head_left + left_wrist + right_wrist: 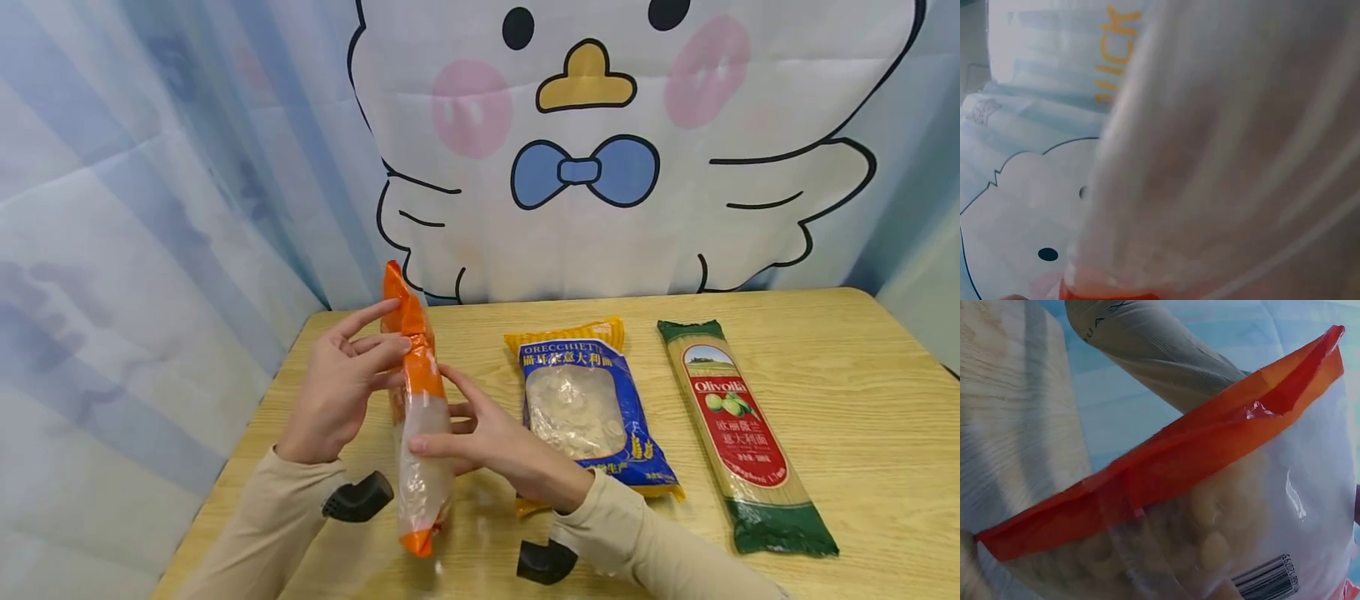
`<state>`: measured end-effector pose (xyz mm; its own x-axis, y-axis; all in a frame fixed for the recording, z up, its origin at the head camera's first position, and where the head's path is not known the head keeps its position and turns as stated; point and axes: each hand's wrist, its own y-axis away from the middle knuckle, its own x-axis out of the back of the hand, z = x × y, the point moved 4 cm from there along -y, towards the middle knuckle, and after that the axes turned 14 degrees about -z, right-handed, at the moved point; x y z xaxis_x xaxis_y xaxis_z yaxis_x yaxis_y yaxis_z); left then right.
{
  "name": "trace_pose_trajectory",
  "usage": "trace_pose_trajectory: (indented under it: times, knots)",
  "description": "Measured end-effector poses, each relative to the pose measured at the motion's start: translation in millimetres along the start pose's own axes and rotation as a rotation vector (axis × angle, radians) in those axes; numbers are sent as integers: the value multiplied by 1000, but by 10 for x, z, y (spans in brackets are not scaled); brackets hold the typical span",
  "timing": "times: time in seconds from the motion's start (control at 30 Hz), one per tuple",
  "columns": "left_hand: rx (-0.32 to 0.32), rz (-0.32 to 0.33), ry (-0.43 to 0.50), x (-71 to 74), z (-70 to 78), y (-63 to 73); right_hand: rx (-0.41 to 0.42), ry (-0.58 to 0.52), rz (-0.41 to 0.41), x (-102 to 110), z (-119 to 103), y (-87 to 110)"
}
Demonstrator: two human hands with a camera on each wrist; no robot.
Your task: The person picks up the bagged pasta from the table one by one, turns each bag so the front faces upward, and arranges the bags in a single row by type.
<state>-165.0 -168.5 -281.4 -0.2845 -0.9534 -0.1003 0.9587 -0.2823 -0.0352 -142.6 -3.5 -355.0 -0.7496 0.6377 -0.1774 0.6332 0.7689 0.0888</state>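
Note:
A clear plastic bag of pasta [425,467] with orange ends is held up on its narrow side at the left of the table in the head view. My left hand [337,387] grips its upper orange part, thumb on the near edge. From the right, my right hand [498,446] holds the middle of the bag, thumb across the side facing me. In the right wrist view the same pasta bag [1235,494] shows pale pasta pieces, a barcode and a red-orange end band. Blurred translucent film [1210,156] fills most of the left wrist view.
A blue and yellow orecchiette bag [648,433] lies right of my right hand. Farther right lies a green-ended spaghetti pack [742,433] with a red label. The wooden table [862,392] ends at a cartoon-printed curtain [585,242] behind.

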Motion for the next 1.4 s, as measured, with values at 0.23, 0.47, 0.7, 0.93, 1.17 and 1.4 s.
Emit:
trace_pose_trajectory:
  times: [0.23, 0.47, 0.7, 0.93, 1.17, 1.4]
  knots:
    - [-10, -2, -92, -126, 13, -57, 64, 72, 61, 69, 35, 26]
    - [-2, 6, -138, -194, -32, -146, 149, 36, 83, 121, 72, 23]
    - [28, -33, -188, -195, -74, -190, 190, -112, 40, 135, 95, -10]
    - [32, -92, -217, -53, -129, -140, 193, -153, 39, 154, 108, -7]
    - [67, -34, -271, 399, -361, -30, 199, -196, 47, 192, 105, -6]
    - [321, -259, -196, 809, -901, -19, 220, -202, 51, 229, 88, 12]
